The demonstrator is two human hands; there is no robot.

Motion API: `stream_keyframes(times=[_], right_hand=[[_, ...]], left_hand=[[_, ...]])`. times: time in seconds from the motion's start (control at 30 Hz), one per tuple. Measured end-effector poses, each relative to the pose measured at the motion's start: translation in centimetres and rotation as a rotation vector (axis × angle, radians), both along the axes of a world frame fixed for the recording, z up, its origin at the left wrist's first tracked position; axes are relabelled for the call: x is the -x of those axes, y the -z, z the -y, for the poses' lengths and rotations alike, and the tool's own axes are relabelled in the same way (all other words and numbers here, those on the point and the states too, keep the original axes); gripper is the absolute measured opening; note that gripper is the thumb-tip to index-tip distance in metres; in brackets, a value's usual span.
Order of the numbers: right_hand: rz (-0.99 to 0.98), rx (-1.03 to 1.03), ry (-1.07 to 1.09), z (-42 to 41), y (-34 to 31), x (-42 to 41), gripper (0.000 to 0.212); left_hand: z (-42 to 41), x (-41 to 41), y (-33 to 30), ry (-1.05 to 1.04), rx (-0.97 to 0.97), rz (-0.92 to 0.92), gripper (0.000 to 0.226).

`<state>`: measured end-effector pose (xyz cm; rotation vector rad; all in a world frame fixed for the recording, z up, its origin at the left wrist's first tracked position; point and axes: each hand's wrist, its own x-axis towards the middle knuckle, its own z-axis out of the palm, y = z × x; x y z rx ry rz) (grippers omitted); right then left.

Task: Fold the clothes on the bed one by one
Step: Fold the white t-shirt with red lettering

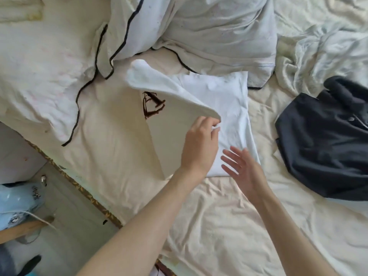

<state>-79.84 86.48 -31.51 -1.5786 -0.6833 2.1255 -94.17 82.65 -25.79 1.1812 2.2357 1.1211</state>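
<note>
The left hand (200,144) pinches a bunched edge of the white T-shirt (223,108) between thumb and fingers, lifting the shirt's left side up off the bed (219,226) so that it stands as a raised flap curving over towards the part that lies flat. On the lifted flap, up and to the left of that hand, a dark brown print (152,104) shows; it looks like an angular letter-like mark, perhaps an "A" above further strokes, but it is partly folded and cannot be read with confidence. The right hand (242,168) is open, fingers spread and palm turned towards the left hand, hovering just below and to the right of it, over the lower hem of the flat part of the shirt; whether it touches the cloth cannot be told. The rest of the shirt lies spread on the cream sheet directly beyond both hands. Well to the right of the right hand lies a dark navy garment (326,144), crumpled, with a collar and what looks like a small button near its upper edge. Beyond the left hand, farther up the bed, sits a rumpled pale quilt with black piping (127,36), and a crumpled pale blanket (318,46) lies beyond the right hand. Down to the left of the left forearm, off the edge of the bed, some light blue denim (18,204) is in view.
</note>
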Motion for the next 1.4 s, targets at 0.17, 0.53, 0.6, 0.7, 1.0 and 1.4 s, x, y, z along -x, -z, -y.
stream_keyframes(times=[0.17,0.53,0.6,0.7,1.0,1.4], right_hand=[[0.094,0.009,0.093,-2.0,1.7,-5.3,0.039],[0.614,-0.221,-0.249,-8.4,6.4,-1.8,0.036],[0.658,-0.251,-0.273,-9.3,6.1,-1.4,0.040],[0.723,-0.339,-0.290,-8.5,4.7,-1.8,0.036],[0.846,-0.407,-0.335,-4.1,4.4,-6.0,0.009],[0.654,-0.199,-0.354,-5.0,5.6,-6.5,0.041]], left_hand=[[-1.8,-6.2,5.0,0.531,0.332,0.020,0.044],[8.4,1.7,12.0,0.338,0.531,-0.447,0.046],[8.7,1.8,12.3,0.321,0.521,-0.508,0.042],[9.3,1.5,13.1,0.328,0.466,-0.564,0.033],[11.9,1.5,13.0,0.312,0.331,-0.384,0.020],[9.3,2.9,12.1,-0.351,0.576,0.689,0.028]])
